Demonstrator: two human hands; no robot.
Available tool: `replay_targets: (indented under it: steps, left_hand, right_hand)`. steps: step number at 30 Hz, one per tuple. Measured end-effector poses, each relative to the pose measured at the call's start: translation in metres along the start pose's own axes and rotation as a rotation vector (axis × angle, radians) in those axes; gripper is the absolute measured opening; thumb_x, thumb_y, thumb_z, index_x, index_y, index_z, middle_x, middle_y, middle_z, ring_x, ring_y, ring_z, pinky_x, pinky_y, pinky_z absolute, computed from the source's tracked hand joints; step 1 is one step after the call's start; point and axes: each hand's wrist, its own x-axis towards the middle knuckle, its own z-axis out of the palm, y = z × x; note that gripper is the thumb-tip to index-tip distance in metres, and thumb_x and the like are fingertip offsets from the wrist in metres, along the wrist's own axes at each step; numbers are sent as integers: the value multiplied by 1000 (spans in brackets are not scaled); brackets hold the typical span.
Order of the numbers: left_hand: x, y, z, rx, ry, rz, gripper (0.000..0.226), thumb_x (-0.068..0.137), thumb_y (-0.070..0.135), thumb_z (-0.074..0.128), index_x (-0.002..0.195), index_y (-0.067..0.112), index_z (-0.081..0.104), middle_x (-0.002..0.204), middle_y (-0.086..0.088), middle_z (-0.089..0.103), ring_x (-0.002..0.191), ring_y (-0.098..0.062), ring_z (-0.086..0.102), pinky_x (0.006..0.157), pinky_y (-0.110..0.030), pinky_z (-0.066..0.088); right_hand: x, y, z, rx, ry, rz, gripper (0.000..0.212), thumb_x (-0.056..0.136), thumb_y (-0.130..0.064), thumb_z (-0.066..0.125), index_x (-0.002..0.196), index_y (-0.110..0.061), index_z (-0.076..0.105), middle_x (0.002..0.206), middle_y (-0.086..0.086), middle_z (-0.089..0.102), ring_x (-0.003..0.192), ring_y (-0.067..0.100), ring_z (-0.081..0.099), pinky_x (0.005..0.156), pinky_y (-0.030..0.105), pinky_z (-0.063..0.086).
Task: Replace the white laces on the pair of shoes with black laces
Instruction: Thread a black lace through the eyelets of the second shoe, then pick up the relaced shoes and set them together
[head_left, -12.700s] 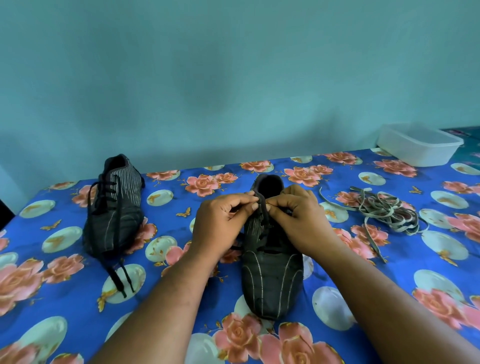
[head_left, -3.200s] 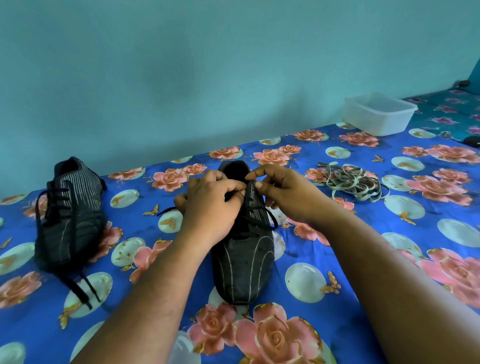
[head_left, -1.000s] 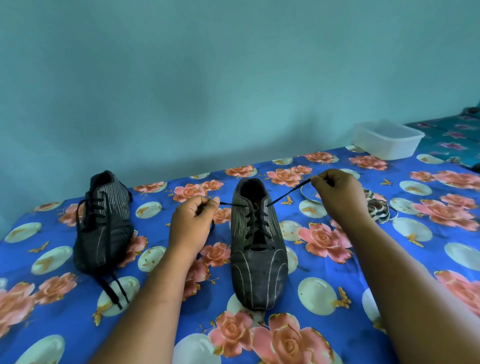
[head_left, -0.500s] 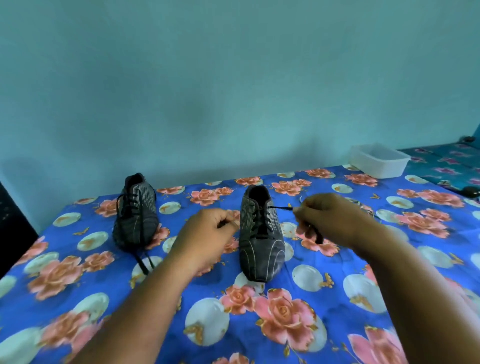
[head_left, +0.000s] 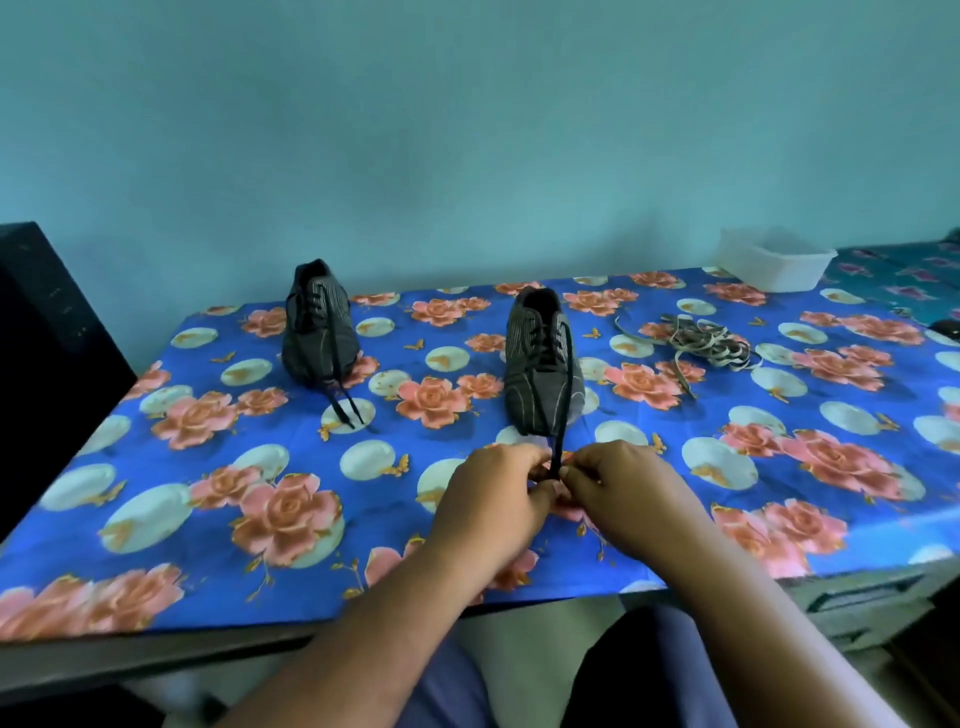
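Two dark striped shoes stand on the flowered blue tablecloth (head_left: 218, 519). The left shoe (head_left: 319, 332) has a black lace hanging past its toe. The right shoe (head_left: 540, 364) is laced with a black lace (head_left: 565, 410) whose two ends run taut over the toe toward me. My left hand (head_left: 498, 499) and my right hand (head_left: 618, 483) meet just in front of that toe, and each pinches an end of the lace. The removed white laces (head_left: 701, 345) lie in a heap to the right of the shoe.
A white plastic tub (head_left: 774, 262) sits at the far right by the teal wall. A dark cabinet (head_left: 47, 353) stands left of the table. The table's near edge (head_left: 156, 654) runs just below my forearms, with my lap beneath.
My hands have pulled back from the shoe's sides to the front of its toe, drawing both lace ends together toward me. The view has backed away and tilted down.
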Motion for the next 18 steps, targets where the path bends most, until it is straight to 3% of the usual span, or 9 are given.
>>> replay_targets:
  steps: [3, 7, 9, 14, 18]
  left_hand:
    - [-9, -1, -7, 68, -44, 29, 18, 88, 38, 67, 97, 23, 72, 92, 4, 74, 87, -18, 67, 73, -39, 54]
    - [-17, -12, -34, -77, -57, -50, 26, 92, 39, 70, 114, 26, 76, 105, 10, 76, 99, -7, 69, 89, -32, 55]
    - [-17, -25, -54, -147, -25, -82, 26, 93, 41, 72, 114, 26, 76, 102, 13, 76, 95, -2, 68, 87, -29, 55]
    - [-5, -67, -93, -321, 102, -191, 7, 92, 35, 74, 97, 29, 75, 84, 7, 75, 71, -14, 73, 74, -37, 60]
    - [11, -107, -116, -358, 320, -268, 8, 93, 32, 72, 97, 25, 74, 83, 3, 76, 69, -18, 72, 69, -36, 58]
  right_hand:
    - [-6, -1, 0, -87, 0, 13, 26, 96, -37, 52, 80, -23, 68, 75, -2, 65, 75, 25, 61, 66, 39, 53]
    - [-8, -13, -12, -150, 80, 22, 27, 98, -44, 52, 83, -27, 67, 82, -5, 65, 80, 22, 60, 62, 34, 44]
    - [-3, -28, -19, -95, 98, -5, 26, 98, -46, 55, 86, -27, 69, 82, -6, 67, 78, 20, 62, 62, 33, 47]
    - [31, -74, -10, 78, 98, -133, 30, 97, -44, 62, 81, -19, 67, 67, -2, 63, 65, 19, 60, 58, 35, 48]
    - [70, -116, 20, 305, 12, -209, 24, 96, -42, 66, 84, -22, 71, 78, -2, 71, 75, 19, 66, 68, 38, 52]
